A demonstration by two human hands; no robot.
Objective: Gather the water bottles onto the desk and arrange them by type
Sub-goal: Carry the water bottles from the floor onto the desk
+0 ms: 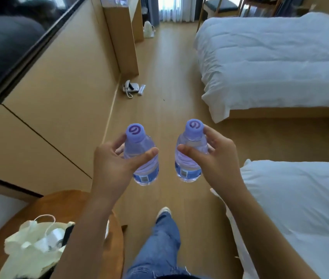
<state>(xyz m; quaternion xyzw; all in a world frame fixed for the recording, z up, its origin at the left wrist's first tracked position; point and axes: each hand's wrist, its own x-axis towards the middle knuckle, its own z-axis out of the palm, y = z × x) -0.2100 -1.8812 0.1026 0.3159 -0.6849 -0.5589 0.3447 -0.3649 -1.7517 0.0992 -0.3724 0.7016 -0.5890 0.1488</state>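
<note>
I have my left hand (112, 158) wrapped round the shoulder of one small clear water bottle (142, 158) and my right hand (218, 156) round its twin (189, 156), both upright with purple caps on, carried out in front of me above the wooden floor (169, 67) between the wall cabinets (59, 81) and the beds (280, 63). They look full, so I judge them modestly heavy, smooth and a little slippery, with thin walls that would dent under a hard squeeze. I'd hold at the ribbed upper body, thumb opposite fingers, rather than by the cap.
</note>
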